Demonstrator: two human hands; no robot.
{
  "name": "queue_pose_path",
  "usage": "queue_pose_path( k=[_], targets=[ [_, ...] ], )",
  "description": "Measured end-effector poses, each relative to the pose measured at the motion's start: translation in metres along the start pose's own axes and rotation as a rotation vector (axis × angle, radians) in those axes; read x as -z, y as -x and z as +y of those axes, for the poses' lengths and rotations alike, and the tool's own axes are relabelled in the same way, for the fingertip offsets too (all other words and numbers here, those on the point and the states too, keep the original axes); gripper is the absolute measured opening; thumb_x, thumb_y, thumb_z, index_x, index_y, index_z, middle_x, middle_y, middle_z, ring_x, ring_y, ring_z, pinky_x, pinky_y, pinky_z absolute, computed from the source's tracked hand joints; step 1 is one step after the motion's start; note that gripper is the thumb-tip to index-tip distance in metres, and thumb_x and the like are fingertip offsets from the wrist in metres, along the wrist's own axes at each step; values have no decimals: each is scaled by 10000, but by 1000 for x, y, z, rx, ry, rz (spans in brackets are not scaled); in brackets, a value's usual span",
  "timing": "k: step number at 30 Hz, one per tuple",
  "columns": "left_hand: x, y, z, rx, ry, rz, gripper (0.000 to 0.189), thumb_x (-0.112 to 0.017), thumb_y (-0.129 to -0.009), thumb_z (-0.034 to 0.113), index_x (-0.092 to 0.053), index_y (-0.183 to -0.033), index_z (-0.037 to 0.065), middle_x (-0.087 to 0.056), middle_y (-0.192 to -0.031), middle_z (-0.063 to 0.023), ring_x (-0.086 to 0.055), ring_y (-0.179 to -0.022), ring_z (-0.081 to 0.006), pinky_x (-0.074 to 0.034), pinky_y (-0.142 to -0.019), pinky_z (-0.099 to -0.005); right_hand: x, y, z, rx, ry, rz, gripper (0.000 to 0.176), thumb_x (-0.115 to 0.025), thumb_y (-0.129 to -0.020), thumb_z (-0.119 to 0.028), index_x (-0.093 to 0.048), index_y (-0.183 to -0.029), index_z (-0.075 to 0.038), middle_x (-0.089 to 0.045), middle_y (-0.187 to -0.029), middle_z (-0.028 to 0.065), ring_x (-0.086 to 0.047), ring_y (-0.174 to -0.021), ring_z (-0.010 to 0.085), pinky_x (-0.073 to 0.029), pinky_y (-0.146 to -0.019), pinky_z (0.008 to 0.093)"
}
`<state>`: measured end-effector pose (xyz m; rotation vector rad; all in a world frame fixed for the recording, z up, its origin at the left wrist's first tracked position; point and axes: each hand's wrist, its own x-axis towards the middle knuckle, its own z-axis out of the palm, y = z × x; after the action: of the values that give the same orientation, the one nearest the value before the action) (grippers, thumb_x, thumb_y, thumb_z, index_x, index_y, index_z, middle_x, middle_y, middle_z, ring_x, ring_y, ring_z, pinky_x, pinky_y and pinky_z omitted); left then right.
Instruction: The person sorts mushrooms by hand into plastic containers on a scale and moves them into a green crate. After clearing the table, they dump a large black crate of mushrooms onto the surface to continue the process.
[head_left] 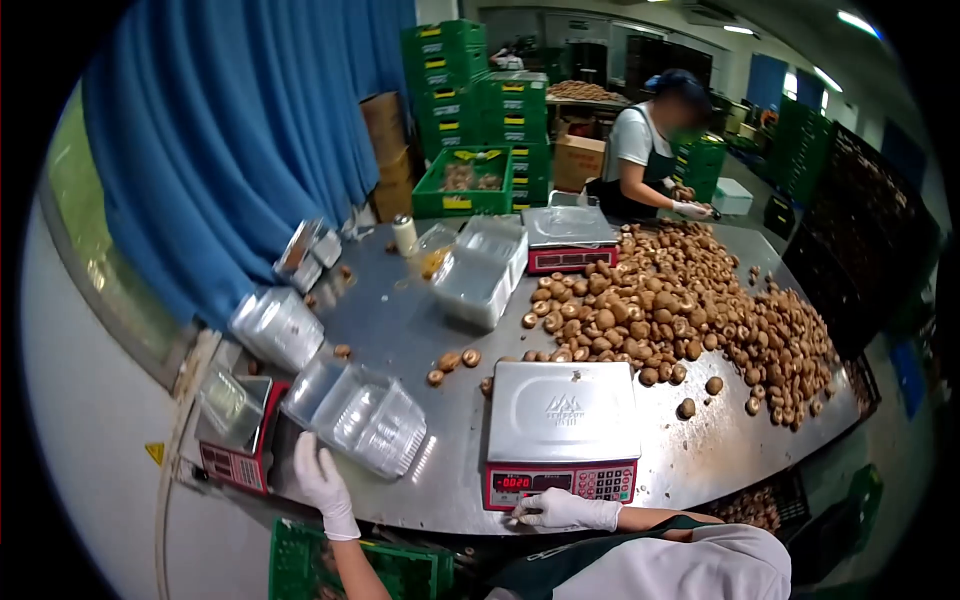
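Observation:
My left hand (322,480), in a white glove, is at the near edge of a stack of clear plastic trays (365,415); its fingertips are by the trays and seem to hold nothing. My right hand (565,510), also gloved, lies at the front panel of a red scale (562,425) with a bare silver plate. Its fingers are bent near the buttons under the lit display, and whether they hold anything is hidden. Brown mushrooms (660,310) are heaped behind and to the right of the scale.
Another person (640,150) stands across the steel table (400,510) by a second scale (570,240). More clear trays (480,270) stand mid-table, others (280,325) at left near a third scale (240,430). Green crates (445,90) are stacked behind; one (400,570) is below me.

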<state>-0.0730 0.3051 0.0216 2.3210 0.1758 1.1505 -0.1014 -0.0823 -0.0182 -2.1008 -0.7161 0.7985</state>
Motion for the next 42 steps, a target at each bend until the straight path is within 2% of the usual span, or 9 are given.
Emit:
queue_pose_path(
  k=[6, 8, 15, 20, 22, 27, 34, 36, 42],
  targets=[
    [-40, -32, 34, -151, -153, -520, 309, -529, -892, 180, -588, -1146, 14, -607, -1091, -218, -587, -994, -364, -452, -865, -434, 1, 25, 25, -93, -9, 72, 294, -542, -898, -340, -621, -1101, -143, -668, -955, 134, -650, -877, 298, -504, -801, 356],
    [-45, -32, 34, 36, -446, -701, 305, -556, -868, 219, -616, -1123, 63, -654, -948, -198, -622, -855, -383, -468, -795, -447, 15, 42, 12, -258, -105, 27, 302, -544, -895, -355, -620, -1109, -156, -673, -960, 120, -653, -880, 281, -504, -809, 345],
    [-50, -57, 38, 349, -295, -550, 256, -812, -607, 171, -638, -745, 42, -655, -686, -148, -645, -637, -254, -497, -624, -354, 9, 77, 55, -242, -128, 200, 308, -535, -892, -381, -628, -1106, -179, -678, -980, 101, -649, -912, 276, -497, -844, 352],
    [-43, -77, 42, 188, -156, -289, 299, -822, -576, 116, -563, -688, 18, -607, -601, -95, -575, -544, -230, -471, -574, -349, 17, 99, 69, -237, -99, 304, 281, -549, -875, -349, -637, -1068, -165, -669, -962, 127, -639, -888, 317, -499, -819, 385],
    [-48, -83, 50, 111, -192, -159, 227, -756, -690, 105, -580, -795, 6, -608, -701, -98, -579, -624, -224, -463, -604, -350, 10, 101, 87, -177, -84, 362, 252, -547, -866, -302, -641, -1048, -155, -666, -931, 140, -637, -852, 326, -498, -792, 404],
    [-95, -50, 135, -212, 87, -295, 128, -651, -794, 51, -625, -905, -7, -633, -808, -115, -609, -740, -243, -483, -694, -347, 22, 125, 83, -168, -115, 446, 232, -549, -850, -287, -638, -996, -130, -660, -868, 143, -631, -810, 332, -487, -750, 432],
    [-171, 56, 203, -463, 192, -802, 120, -617, -830, 97, -653, -936, 53, -657, -887, -122, -628, -819, -304, -492, -730, -375, 27, 168, 106, -233, -181, 522, 241, -556, -839, -297, -650, -991, -136, -660, -850, 126, -627, -801, 308, -485, -729, 409],
    [-172, 71, 213, -578, -71, -934, 161, -617, -832, 144, -654, -967, 64, -660, -906, -135, -626, -834, -325, -495, -724, -392, 31, 185, 118, -297, -163, 534, 296, -528, -862, -363, -629, -1058, -165, -672, -878, 122, -638, -795, 310, -490, -734, 400],
    [-172, 80, 225, -393, 16, -1059, 271, -695, -773, 203, -653, -995, 54, -665, -909, -132, -635, -840, -305, -496, -724, -386, 39, 223, 156, -352, -219, 681, 274, -560, -825, -312, -650, -1025, -148, -669, -800, 131, -637, -723, 312, -494, -697, 399]
  ],
)
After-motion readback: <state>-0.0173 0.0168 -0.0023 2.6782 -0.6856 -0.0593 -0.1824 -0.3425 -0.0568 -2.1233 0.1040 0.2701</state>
